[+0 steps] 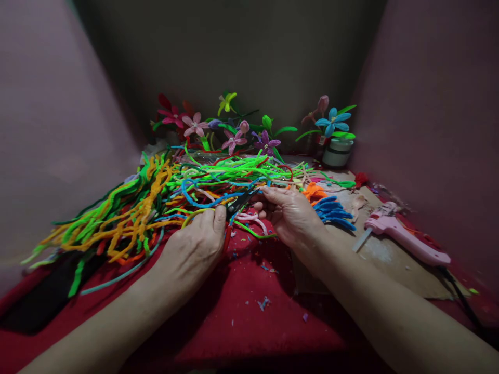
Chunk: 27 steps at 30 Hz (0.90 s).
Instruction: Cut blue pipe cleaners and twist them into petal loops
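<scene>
My left hand (202,231) is wrapped round a pair of scissors (238,204) with dark blades and red and yellow handles. The blades point up and to the right, toward the fingertips of my right hand (290,210). Those fingertips are pinched on a blue pipe cleaner (191,195), which loops out to the left past the blades. Whether the blades touch it is too small to tell. Just beyond both hands lies a heap of green pipe cleaners (241,169), with orange wavy pipe cleaners (136,223) to the left.
Pipe-cleaner flowers, among them a pink one (195,124) and a blue one (333,122), stand at the back near a white jar (337,152). A pink glue gun (405,236) lies on cardboard (380,280) at right, beside bundled blue pieces (334,212). Fuzz scraps dot the red cloth (234,332).
</scene>
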### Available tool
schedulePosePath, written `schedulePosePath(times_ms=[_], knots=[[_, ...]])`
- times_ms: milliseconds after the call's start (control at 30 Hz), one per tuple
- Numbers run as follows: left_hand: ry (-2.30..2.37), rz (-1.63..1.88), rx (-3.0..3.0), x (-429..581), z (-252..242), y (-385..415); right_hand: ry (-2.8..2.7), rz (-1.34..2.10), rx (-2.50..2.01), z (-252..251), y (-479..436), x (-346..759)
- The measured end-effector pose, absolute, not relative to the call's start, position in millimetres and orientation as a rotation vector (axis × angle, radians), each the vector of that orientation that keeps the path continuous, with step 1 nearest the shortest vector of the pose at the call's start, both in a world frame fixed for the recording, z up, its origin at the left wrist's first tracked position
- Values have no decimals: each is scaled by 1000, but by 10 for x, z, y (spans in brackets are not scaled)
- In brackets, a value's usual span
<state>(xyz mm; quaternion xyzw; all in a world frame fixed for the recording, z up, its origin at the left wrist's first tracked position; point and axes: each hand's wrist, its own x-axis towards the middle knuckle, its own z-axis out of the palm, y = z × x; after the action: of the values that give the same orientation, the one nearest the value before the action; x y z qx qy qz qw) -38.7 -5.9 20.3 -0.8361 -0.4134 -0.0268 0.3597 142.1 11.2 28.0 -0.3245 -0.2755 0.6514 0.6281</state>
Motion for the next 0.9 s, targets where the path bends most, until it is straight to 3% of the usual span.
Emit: schedulePosePath(times_ms=[900], knots=[[-1151,-153,-2600,-389,35,-48,-580,1456,-809,282,100,1347]])
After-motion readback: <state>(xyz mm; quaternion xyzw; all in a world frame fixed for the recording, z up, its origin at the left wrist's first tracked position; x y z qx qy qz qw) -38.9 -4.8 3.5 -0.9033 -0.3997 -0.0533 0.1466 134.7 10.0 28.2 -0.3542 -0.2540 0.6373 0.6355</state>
